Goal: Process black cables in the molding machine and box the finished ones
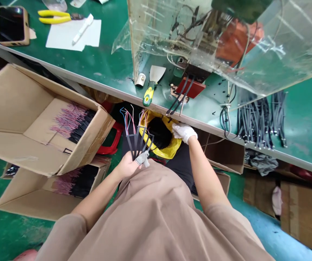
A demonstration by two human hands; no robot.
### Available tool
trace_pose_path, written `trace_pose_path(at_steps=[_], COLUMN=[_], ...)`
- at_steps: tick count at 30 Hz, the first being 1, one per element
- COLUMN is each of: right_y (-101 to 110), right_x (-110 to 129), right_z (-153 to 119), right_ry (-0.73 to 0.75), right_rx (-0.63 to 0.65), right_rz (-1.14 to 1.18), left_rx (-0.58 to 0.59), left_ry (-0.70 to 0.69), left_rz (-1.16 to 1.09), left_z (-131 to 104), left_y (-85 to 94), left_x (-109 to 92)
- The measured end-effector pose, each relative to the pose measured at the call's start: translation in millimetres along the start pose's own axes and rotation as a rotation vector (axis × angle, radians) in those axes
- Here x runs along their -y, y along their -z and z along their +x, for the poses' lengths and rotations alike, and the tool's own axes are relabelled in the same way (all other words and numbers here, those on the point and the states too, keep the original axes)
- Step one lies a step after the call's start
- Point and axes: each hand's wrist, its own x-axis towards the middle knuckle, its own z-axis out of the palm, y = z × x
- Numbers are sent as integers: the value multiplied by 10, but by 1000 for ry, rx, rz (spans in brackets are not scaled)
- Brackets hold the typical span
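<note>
My left hand point(130, 165), with grey coverings on some fingertips, is closed around several black cables point(136, 143) in front of my body. Their stripped ends fan upward, showing red, white and blue wires. My right hand point(184, 132) wears a white glove and is at the right rim of a yellow bag point(172, 146), just under the table edge. Its fingers are drawn together; what they pinch, if anything, cannot be made out. Just above it, two black cables point(181, 94) stick out of the machine over a red block point(195, 88).
Cardboard boxes point(82, 159) of cables stand at left. On the green table point(104, 67) lie a scraper point(152, 85), yellow-handled pliers point(54, 17), a phone point(12, 25) and a white pen point(82, 29). Clear panels point(294, 47) surround the machine; black cables point(256, 119) hang over the edge at right.
</note>
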Motion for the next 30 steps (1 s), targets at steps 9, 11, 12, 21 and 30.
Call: trace_pose_path(at_steps=[9, 11, 12, 21, 30], right_y=[-483, -467, -459, -635, -584], right_x=[-42, -32, -29, -48, 80], right_z=[-477, -465, -456, -296, -271], right_ry=[-142, -106, -85, 17, -51], right_rx=[384, 326, 304, -87, -106], right_rz=[639, 637, 615, 582, 702], left_rx=[91, 90, 92, 99, 97], left_ry=[111, 126, 133, 103, 86], left_rz=[46, 56, 65, 107, 89], left_z=[213, 228, 237, 330, 285], left_y=[-201, -227, -238, -330, -314], left_x=[153, 183, 198, 204, 174])
